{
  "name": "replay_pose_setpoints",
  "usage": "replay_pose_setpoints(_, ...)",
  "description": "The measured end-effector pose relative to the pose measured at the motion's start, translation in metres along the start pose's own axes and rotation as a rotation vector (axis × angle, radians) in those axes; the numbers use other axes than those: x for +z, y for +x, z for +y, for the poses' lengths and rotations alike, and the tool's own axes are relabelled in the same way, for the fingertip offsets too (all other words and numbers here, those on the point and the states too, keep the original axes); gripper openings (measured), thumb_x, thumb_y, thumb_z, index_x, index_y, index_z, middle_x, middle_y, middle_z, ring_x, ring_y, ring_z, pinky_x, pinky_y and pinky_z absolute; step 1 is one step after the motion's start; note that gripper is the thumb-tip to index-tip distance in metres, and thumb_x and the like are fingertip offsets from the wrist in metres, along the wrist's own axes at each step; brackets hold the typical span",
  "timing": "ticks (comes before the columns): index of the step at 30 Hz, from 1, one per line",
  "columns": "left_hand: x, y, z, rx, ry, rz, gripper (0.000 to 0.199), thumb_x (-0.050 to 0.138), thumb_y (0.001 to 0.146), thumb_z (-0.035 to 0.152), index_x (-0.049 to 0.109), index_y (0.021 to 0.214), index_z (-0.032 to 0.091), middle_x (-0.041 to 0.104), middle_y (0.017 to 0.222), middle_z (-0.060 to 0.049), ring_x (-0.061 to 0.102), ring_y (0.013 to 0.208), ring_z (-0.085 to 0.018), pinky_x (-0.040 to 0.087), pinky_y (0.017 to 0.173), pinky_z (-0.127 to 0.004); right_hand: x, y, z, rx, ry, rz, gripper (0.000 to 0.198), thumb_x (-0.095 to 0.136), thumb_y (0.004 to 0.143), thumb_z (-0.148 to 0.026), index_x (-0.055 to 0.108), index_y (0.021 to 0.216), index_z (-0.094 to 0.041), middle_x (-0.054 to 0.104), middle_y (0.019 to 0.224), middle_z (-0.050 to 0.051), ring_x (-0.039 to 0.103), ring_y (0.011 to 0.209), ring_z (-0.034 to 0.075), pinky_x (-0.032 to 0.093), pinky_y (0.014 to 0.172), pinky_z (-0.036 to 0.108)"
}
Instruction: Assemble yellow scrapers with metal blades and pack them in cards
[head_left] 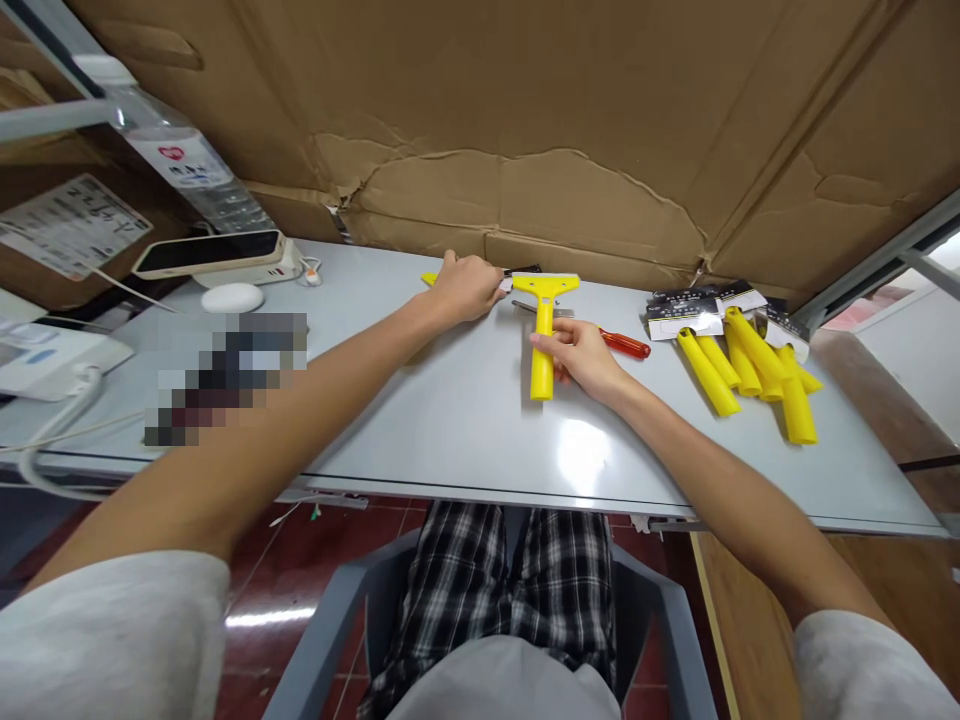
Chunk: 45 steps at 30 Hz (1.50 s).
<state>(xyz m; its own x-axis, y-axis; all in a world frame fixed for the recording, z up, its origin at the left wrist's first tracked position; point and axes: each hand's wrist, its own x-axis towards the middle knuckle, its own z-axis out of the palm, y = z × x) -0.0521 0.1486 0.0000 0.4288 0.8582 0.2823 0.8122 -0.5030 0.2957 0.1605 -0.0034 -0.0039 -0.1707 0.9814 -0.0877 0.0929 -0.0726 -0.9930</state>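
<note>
My right hand (589, 358) grips a yellow scraper (542, 350) by its handle, with the wide T-shaped head pointing away from me. Behind that handle, partly covered by the scraper, lies a thin metal piece (562, 312). A screwdriver with a red handle (626, 344) rests just right of my right fingers. Farther back on the table, my left hand (469, 288) is closed with its fingers curled down; what they hold is hidden. A yellow tip (429, 279) shows to its left, and a dark piece (523, 270) pokes out beyond its fingertips.
Several yellow handles (757, 350) with black-and-white cards lie at the right of the white table (450, 430). On the left are a phone (210, 254) on a white block, a white mouse-shaped object (232, 298), cables and a plastic bottle (180, 150). Cardboard (525, 120) stands behind.
</note>
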Motion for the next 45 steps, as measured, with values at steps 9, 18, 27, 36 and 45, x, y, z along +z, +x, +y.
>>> replay_pose_setpoints(9, -0.029, -0.014, 0.005, -0.018, -0.371, 0.216, 0.015, 0.077, 0.091, 0.024, 0.067, 0.080, 0.025, 0.067, 0.093, -0.010, 0.050, 0.125, -0.036, 0.028, 0.113, -0.045, -0.003, 0.004, 0.002, 0.016, 0.119, -0.045, 0.053, 0.087, 0.074, -0.054, 0.064, 0.103, -0.017, 0.063, 0.079, 0.001, 0.048, 0.056, 0.005, 0.038, 0.048, 0.021)
replay_pose_setpoints(18, -0.026, -0.044, 0.020, 0.029, -0.208, 0.252, 0.025, 0.053, 0.110, 0.029, 0.078, 0.106, 0.024, 0.072, 0.105, -0.011, 0.054, 0.116, -0.035, 0.029, 0.114, -0.053, -0.008, -0.005, -0.013, 0.198, 0.709, -0.192, 0.045, 0.058, 0.081, -0.040, 0.056, 0.123, -0.023, 0.032, 0.065, -0.006, 0.035, 0.055, 0.009, 0.038, 0.052, 0.022)
replay_pose_setpoints(27, -0.021, -0.039, 0.000, 0.100, 0.033, 0.204, 0.043, 0.043, 0.108, 0.025, 0.080, 0.128, 0.016, 0.080, 0.126, -0.020, 0.068, 0.119, -0.040, 0.048, 0.104, -0.054, -0.008, -0.006, -0.016, 0.234, 0.715, -0.217, 0.034, 0.031, 0.103, -0.039, 0.054, 0.124, -0.025, 0.034, 0.064, -0.004, 0.033, 0.052, 0.011, 0.032, 0.048, 0.021)
replay_pose_setpoints(36, -0.030, -0.042, -0.005, 0.082, -0.136, 0.390, 0.041, 0.047, 0.110, 0.032, 0.080, 0.132, 0.021, 0.081, 0.132, -0.006, 0.070, 0.119, -0.024, 0.049, 0.106, -0.042, -0.008, -0.005, -0.013, 0.230, 0.737, -0.207, 0.032, 0.045, 0.105, -0.040, 0.057, 0.130, -0.024, 0.052, 0.077, -0.001, 0.049, 0.059, 0.010, 0.041, 0.053, 0.022)
replay_pose_setpoints(45, -0.022, -0.037, -0.003, -0.114, -0.716, 0.297, 0.031, 0.087, 0.084, 0.041, 0.082, 0.108, 0.022, 0.083, 0.110, -0.010, 0.074, 0.106, -0.028, 0.056, 0.102, -0.045, -0.004, -0.005, -0.011, 0.106, 0.566, -0.031, 0.053, 0.089, 0.078, -0.041, 0.046, 0.103, -0.023, 0.061, 0.081, -0.003, 0.059, 0.072, 0.010, 0.054, 0.067, 0.024)
